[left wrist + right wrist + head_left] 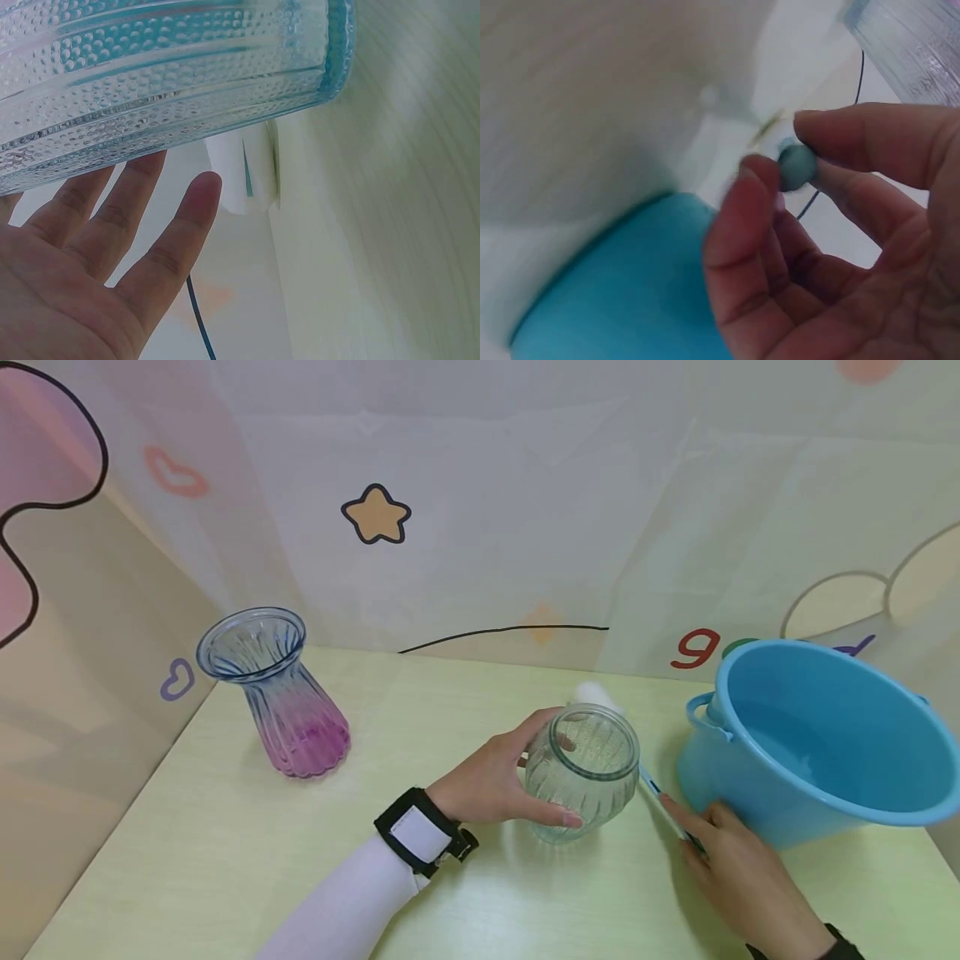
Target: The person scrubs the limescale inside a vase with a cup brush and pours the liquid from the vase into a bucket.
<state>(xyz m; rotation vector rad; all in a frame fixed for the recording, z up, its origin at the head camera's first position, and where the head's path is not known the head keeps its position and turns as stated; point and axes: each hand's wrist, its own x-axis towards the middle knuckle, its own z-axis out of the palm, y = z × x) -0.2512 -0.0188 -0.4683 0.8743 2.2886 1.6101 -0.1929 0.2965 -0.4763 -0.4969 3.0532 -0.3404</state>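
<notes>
Head view looks down across the tabletop (225,827); both wrist views sit close, sharing the jar (583,772).

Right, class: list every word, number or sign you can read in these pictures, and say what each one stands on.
"9" in red, on the backdrop sheet behind the blue basin.
Purple mark beside it: mostly hidden by the basin, unreadable.
Clear jar, purple vase, wrist strap: no text.
</notes>
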